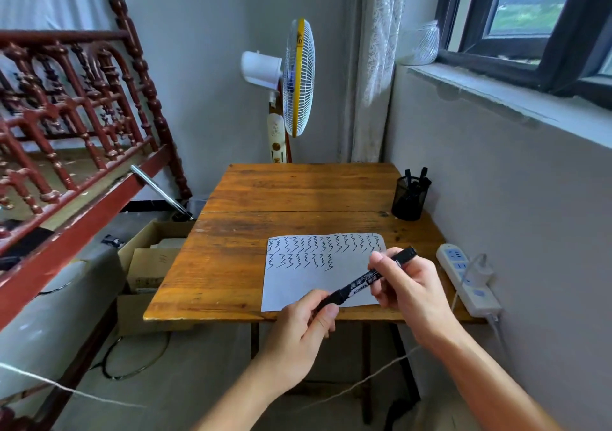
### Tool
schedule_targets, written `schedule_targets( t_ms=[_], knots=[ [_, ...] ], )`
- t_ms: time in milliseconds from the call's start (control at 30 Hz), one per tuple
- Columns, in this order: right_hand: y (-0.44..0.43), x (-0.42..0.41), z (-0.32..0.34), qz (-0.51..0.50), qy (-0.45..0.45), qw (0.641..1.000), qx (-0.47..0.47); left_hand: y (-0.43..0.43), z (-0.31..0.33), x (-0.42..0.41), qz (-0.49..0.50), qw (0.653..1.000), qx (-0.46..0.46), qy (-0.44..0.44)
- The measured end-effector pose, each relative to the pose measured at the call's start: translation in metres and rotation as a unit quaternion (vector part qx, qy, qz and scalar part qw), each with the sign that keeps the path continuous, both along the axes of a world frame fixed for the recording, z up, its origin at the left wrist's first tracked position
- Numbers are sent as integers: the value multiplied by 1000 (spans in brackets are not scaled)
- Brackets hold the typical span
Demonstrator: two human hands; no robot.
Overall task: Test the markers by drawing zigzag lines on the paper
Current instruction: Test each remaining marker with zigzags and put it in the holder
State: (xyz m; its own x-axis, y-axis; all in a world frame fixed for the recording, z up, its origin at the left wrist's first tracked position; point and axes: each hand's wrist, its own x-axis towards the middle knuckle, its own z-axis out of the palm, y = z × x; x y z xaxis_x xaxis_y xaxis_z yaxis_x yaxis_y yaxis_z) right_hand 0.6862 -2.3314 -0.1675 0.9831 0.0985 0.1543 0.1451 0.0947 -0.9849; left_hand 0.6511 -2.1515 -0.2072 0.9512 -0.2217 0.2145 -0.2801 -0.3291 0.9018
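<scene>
Nearest us, our left hand [306,318] pinches the cap end of a black marker [367,278], fingers closed around it, while our right hand [405,286] clamps the barrel higher up, thumb and fingers tight. The marker slants above the near edge of the paper [298,290], not touching it. It looks as if we are capping or uncapping; which, we cannot tell. To do it well, we pull or push straight along the barrel and keep the tip off the sheet. Beyond our hands, two rows of black zigzags [318,248] fill the paper's far half; the second row stops midway, so the next line belongs beside it. Farther back, on the wooden table [281,192], the mesh pen cup [410,199] holds more markers.
</scene>
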Motion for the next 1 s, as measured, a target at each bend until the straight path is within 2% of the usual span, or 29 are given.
schedule_targets(
  t_ms=[133,233,300,367,500,600,700,800,900,1000],
  knots=[
    [-7,-5,13,48,31,998,-19,3,23,-7,-82,986,-73,128],
    [-6,-9,19,19,26,999,-31,0,33,-11,-86,984,-71,136],
    [-1,-13,19,-38,15,999,-14,-7,32,-12,-49,997,-13,66],
    [5,-14,16,-89,23,996,22,-14,27,-12,7,996,81,-39],
    [11,-13,7,-121,98,985,74,-22,16,-9,78,932,260,-239],
    [8,-8,-1,-110,129,984,56,-24,7,-4,85,910,293,-282],
    [1,2,-14,-93,170,981,18,-21,-6,9,84,919,287,-258],
    [-10,19,-21,-110,177,978,2,-15,-20,26,101,938,272,-190],
    [-28,49,-19,-177,127,976,-6,-5,-37,45,132,941,286,-127],
    [-48,99,-18,-275,99,954,-62,5,-58,66,147,933,316,-88]
  ],
)
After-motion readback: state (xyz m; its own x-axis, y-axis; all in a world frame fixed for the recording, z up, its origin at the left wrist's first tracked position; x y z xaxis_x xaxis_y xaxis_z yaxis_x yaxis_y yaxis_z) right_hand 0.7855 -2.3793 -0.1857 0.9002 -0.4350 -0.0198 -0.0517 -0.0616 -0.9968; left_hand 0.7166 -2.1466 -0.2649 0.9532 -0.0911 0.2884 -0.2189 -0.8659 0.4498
